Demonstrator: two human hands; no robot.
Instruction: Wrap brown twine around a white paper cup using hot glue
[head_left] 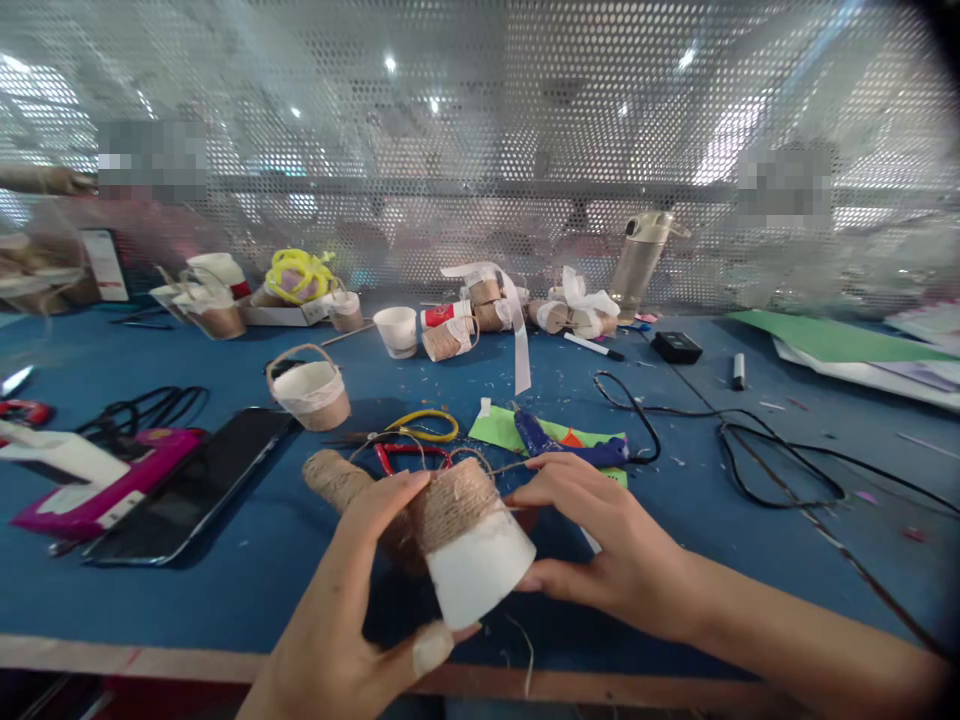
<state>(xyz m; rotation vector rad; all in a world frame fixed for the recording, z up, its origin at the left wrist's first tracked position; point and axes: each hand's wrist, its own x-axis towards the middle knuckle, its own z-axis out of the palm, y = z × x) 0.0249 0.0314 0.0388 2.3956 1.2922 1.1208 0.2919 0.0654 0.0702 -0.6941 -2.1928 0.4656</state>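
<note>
A white paper cup [480, 565], its narrower end wrapped in brown twine [457, 500], is held tilted over the table's front edge. My left hand [352, 590] grips its left side, fingers above and the bandaged thumb at the rim. My right hand [607, 540] is closed at the cup's right side, a strand of twine running to its index finger and its thumb close to the rim. A roll of twine [334, 478] lies behind my left hand, its far part hidden. Just beyond the cup are red-handled scissors [386, 460] and yellow-handled scissors [450, 425].
A blue glue gun [574, 442] rests on green paper, its black cord [765, 420] trailing right. At left lie a phone [195, 490] and a magenta tool [112, 490]. A twine-handled cup [311, 395] and several others stand farther back, before a perforated metal screen [480, 130].
</note>
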